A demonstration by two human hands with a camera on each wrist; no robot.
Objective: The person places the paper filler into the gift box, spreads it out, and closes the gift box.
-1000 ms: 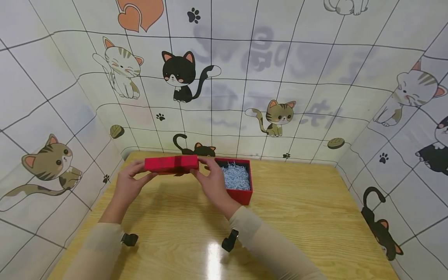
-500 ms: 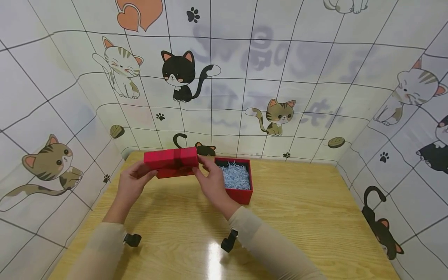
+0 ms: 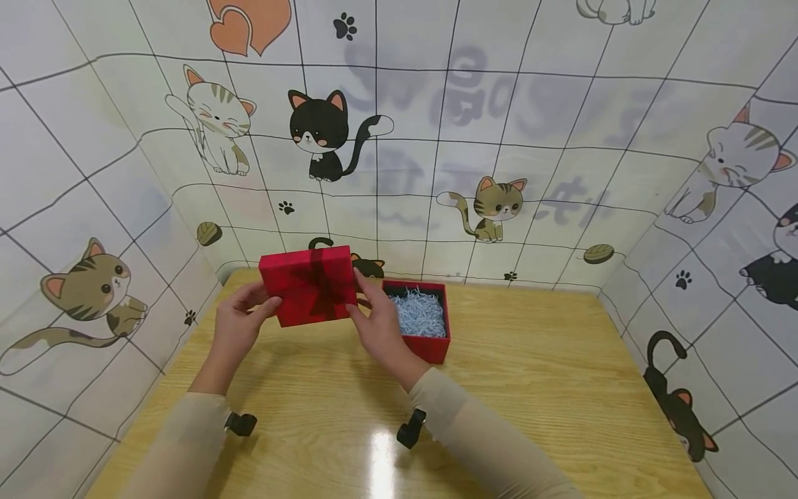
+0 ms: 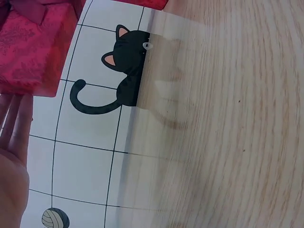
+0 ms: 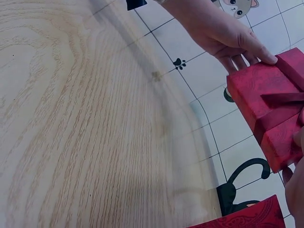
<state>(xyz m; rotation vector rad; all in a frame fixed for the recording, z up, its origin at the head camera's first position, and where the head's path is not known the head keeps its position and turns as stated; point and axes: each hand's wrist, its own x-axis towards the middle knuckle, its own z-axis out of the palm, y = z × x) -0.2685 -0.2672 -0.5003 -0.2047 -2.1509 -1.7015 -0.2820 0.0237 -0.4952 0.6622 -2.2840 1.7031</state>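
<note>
Both hands hold a red gift box lid (image 3: 299,287) above the table, its top with a dark red ribbon bow tilted toward the head camera. The left hand (image 3: 240,329) grips its left edge, thumb on the front and fingers behind. At the right edge, the right hand (image 3: 377,322) pinches it the same way. Just behind the right hand stands the red box base (image 3: 430,350), without a lid, filled with light blue shredded paper (image 3: 419,315). In the right wrist view the patterned lid (image 5: 259,90) shows between both hands. The lid's underside is hidden.
The wooden table (image 3: 530,388) extends in front of and to the right of the box. A white cat-print sheet (image 3: 405,173) hangs behind and at both sides. Each wrist carries a small black camera, such as the right wrist camera (image 3: 410,428).
The lid has tilted from edge-on to showing its top with the bow, its upper edge rising. The left hand has shifted slightly right; the box base has stayed put.
</note>
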